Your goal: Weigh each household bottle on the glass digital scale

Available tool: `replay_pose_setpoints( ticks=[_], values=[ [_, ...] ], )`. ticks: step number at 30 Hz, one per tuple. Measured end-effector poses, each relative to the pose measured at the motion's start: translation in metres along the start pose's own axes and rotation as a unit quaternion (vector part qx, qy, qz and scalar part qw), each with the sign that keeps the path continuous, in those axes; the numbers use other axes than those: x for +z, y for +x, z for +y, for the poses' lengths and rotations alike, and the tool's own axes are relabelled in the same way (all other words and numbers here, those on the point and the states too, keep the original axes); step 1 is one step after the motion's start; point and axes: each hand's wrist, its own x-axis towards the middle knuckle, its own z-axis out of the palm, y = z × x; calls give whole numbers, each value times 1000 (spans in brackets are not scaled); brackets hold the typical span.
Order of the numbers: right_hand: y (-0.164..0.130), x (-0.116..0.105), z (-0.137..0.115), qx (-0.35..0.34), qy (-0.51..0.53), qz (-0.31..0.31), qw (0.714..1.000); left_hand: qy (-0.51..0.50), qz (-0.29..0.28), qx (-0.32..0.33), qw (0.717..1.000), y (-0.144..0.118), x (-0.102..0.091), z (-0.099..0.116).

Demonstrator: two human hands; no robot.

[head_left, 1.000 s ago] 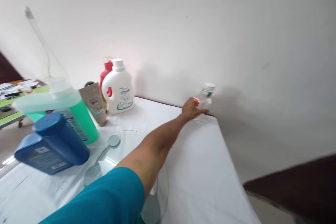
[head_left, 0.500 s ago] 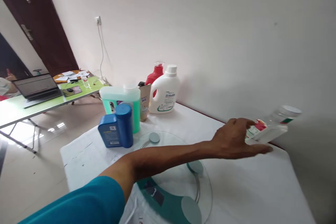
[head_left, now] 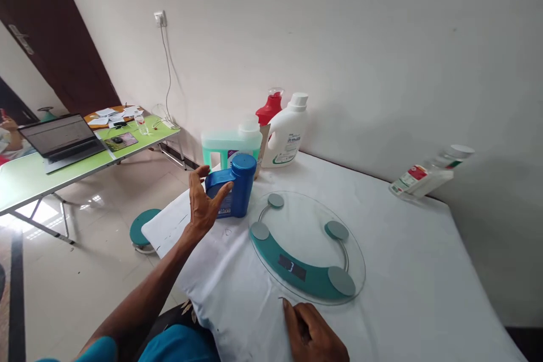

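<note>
My left hand (head_left: 202, 201) is open around the handle side of a blue jug-shaped bottle (head_left: 242, 186), thumb in front and fingers at its left edge. Whether it touches the bottle I cannot tell. Loosely curled on the white cloth, my right hand (head_left: 316, 334) lies at the near edge of a round glass scale (head_left: 305, 220) and appears to hold nothing. The scale has a teal band and a small lit display. At the far right a clear bottle with a white cap and red label (head_left: 418, 177) appears tilted near the table edge.
Behind the blue bottle stand a green-liquid jug (head_left: 212, 141), a white detergent bottle (head_left: 288, 133) and a red bottle (head_left: 269, 108). A teal stool (head_left: 143, 226) is on the floor. Left, a green table (head_left: 63, 172) bears a laptop (head_left: 61, 138); a person is partly visible beyond it.
My left hand has left the clear bottle at the right and moved across to the blue bottle. My right hand has come into view at the bottom. The view has shifted.
</note>
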Motion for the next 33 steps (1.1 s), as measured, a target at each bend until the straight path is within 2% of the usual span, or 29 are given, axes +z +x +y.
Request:
replay_pose_setpoints(
  ticks=[3,10,12,19,22,25,28,30,33],
  values=[
    [5,-1,-7,2,-12,10,1000,-23,-85,-92,992,1,2,-21],
    [10,3,-17,16,-55,20,998,-49,-179,-101,977,24,0,-27],
    [11,5,-16,10,-69,25,997,-57,-170,-109,978,26,2,-30],
    [11,6,-17,23,-74,26,997,-95,-82,-123,985,17,15,-38],
    [11,6,-19,28,-78,23,996,-102,-49,-144,983,21,10,-37],
    [12,6,-19,28,-80,20,996,-94,-23,-128,987,31,-3,-28],
    [12,6,-18,26,-83,30,996,-124,-26,-87,988,40,-10,-6],
    [11,6,-17,26,-84,36,996,-162,-61,-65,983,42,-3,14],
    [10,6,-17,28,-78,37,996,-215,-127,-54,967,36,25,42]
  ],
)
